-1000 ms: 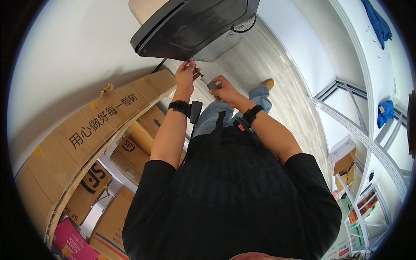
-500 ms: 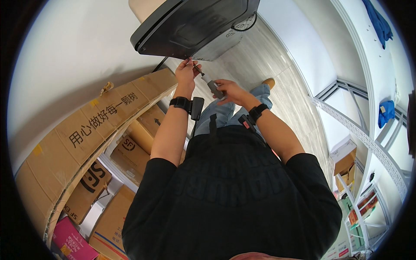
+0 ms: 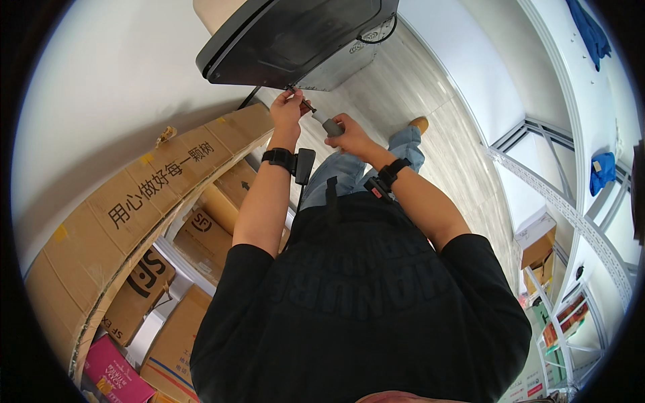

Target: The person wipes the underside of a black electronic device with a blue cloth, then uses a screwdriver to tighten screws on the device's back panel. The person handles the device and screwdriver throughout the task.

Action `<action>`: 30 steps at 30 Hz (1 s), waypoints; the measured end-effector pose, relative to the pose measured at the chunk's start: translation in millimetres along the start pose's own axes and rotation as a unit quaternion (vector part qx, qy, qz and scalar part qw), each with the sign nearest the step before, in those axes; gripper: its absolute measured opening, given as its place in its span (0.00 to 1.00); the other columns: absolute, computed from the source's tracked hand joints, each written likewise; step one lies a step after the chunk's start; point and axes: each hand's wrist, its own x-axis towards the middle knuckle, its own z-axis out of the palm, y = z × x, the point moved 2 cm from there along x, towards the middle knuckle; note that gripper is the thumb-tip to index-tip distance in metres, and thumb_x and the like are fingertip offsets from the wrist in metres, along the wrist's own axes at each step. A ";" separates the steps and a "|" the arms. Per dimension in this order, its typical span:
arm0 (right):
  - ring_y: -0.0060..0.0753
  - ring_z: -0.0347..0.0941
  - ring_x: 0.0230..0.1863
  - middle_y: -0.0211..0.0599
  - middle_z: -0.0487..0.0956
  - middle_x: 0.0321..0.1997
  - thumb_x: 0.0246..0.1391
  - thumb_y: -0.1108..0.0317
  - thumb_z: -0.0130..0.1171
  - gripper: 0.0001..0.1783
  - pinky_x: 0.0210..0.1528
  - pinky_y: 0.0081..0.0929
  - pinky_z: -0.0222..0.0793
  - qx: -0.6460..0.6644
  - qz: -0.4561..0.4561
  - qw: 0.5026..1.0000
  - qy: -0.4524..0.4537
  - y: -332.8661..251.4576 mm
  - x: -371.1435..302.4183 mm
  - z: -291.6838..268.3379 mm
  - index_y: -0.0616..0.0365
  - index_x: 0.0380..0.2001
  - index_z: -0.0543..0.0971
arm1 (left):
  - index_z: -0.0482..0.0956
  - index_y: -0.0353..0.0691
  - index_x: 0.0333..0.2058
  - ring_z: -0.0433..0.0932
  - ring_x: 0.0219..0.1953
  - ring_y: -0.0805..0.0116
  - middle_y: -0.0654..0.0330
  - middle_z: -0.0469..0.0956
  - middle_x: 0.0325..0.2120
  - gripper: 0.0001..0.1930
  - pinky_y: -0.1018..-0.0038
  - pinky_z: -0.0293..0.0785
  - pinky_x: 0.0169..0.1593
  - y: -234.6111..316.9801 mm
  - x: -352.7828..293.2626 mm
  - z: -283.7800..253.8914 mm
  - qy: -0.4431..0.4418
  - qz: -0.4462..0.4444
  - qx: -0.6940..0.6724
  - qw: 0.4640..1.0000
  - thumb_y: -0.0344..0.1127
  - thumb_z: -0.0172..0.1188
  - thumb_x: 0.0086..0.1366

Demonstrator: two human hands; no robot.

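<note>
My right hand (image 3: pixel 351 136) is wrapped round the grey handle of a screwdriver (image 3: pixel 328 125). Its thin dark shaft points up and left toward my left hand (image 3: pixel 287 111). The fingers of that hand are pinched together around the shaft's tip, right at the lower edge of a large black appliance (image 3: pixel 302 40). What sits between those fingertips, a screw or only the tip, is too small to make out. The appliance has a glossy dark panel, a grey metal side with vent holes (image 3: pixel 359 47) and a looped black cable (image 3: pixel 383 39).
A long cardboard-faced shelf (image 3: pixel 161 168) curves along my left, with several cardboard boxes (image 3: pixel 205 238) and a pink box (image 3: pixel 114 369) below. On the right stand white metal racks (image 3: pixel 531 181) with blue cloth (image 3: pixel 601 173). A grey wood-look floor (image 3: pixel 463 168) lies ahead.
My right hand has shifted slightly up and left with the screwdriver, its grip turned further round the handle. The left hand stays at the appliance's edge.
</note>
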 end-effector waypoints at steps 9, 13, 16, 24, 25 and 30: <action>0.32 0.75 0.39 0.38 0.75 0.44 0.48 0.74 0.59 0.30 0.36 0.31 0.75 0.123 0.081 0.986 -0.075 10.2 -0.3 -7.7 0.58 0.56 0.65 | 0.71 0.36 0.42 0.79 0.31 0.61 0.54 0.77 0.31 0.06 0.65 0.80 0.36 1.0 -3.2 0.9 -0.005 0.005 -0.031 1.000 0.26 0.49 0.66; 0.32 0.74 0.34 0.40 0.75 0.40 0.43 0.73 0.64 0.30 0.29 0.28 0.74 -0.002 0.016 0.999 -0.038 11.7 5.6 -2.0 0.61 0.53 0.68 | 0.71 0.37 0.42 0.79 0.31 0.62 0.55 0.77 0.32 0.07 0.67 0.80 0.36 2.0 -3.9 2.7 -0.004 0.006 -0.031 0.999 0.27 0.52 0.65; 0.32 0.74 0.30 0.42 0.75 0.38 0.39 0.71 0.68 0.33 0.25 0.27 0.72 -0.034 -0.002 0.999 -0.026 6.7 3.8 1.1 0.63 0.51 0.69 | 0.72 0.37 0.40 0.79 0.30 0.64 0.57 0.76 0.30 0.07 0.70 0.79 0.34 2.4 -3.6 2.7 0.030 0.034 0.034 0.998 0.27 0.55 0.63; 0.33 0.75 0.36 0.42 0.73 0.41 0.43 0.68 0.66 0.32 0.31 0.28 0.75 -0.036 0.038 0.997 -0.060 -0.6 -0.1 8.3 0.64 0.52 0.67 | 0.73 0.33 0.38 0.76 0.25 0.69 0.60 0.74 0.26 0.06 0.73 0.77 0.30 0.1 2.0 -0.4 0.026 0.055 0.034 0.998 0.28 0.56 0.63; 0.33 0.74 0.37 0.41 0.73 0.42 0.44 0.69 0.65 0.31 0.33 0.28 0.75 0.024 0.062 0.995 -0.077 -0.8 -2.0 7.5 0.63 0.52 0.67 | 0.73 0.33 0.38 0.76 0.26 0.68 0.59 0.75 0.27 0.05 0.71 0.78 0.32 0.7 1.0 -0.2 0.018 0.046 0.018 0.999 0.27 0.54 0.64; 0.31 0.74 0.37 0.38 0.73 0.44 0.46 0.70 0.62 0.28 0.36 0.28 0.75 0.112 0.078 0.987 -0.087 10.2 4.2 1.8 0.61 0.52 0.67 | 0.73 0.32 0.38 0.76 0.25 0.69 0.59 0.74 0.26 0.05 0.72 0.78 0.30 4.6 -4.8 5.5 0.024 0.031 -0.030 0.999 0.27 0.51 0.66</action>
